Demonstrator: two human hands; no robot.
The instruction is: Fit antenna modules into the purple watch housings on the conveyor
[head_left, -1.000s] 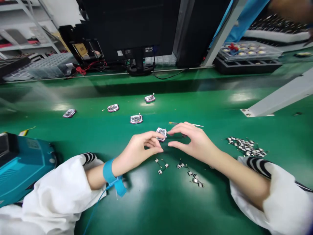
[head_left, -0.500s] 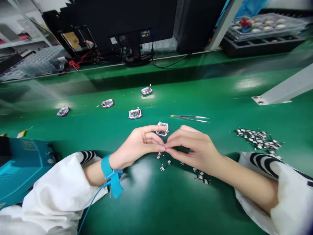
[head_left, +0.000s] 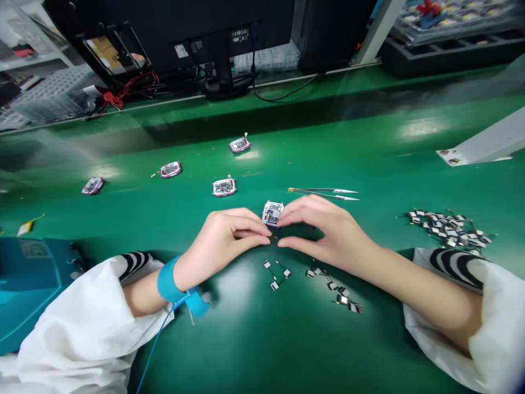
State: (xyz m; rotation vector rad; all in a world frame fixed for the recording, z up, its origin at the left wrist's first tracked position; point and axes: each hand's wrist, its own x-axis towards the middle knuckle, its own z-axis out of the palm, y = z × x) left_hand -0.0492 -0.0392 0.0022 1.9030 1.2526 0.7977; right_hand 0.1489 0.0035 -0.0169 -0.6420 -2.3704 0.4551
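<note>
In the head view my left hand (head_left: 233, 232), with a blue strap (head_left: 170, 280) round its wrist, pinches a small dark part (head_left: 274, 237) that barely shows past the fingertips. My right hand (head_left: 324, 224) is open, thumb and fingers apart. Its fingertips lie at the right side of a watch case (head_left: 272, 213) with its circuit board exposed; whether they touch it I cannot tell. Below the hands lie a few small white-and-black parts with short leads (head_left: 274, 285), and more such parts (head_left: 342, 299) sit further right.
Further watch cases (head_left: 224, 187) are spread over the green table. Tweezers (head_left: 324, 193) lie behind my right hand. At right is a heap of small leaded parts (head_left: 449, 227), near a white metal bracket (head_left: 455, 157). A teal device (head_left: 36, 284) stands at left, a monitor (head_left: 176, 33) at back.
My fingertips, together before, have come apart. The right hand's thumb and fingers have opened, and the watch case now shows between the hands. The camera view has shifted slightly.
</note>
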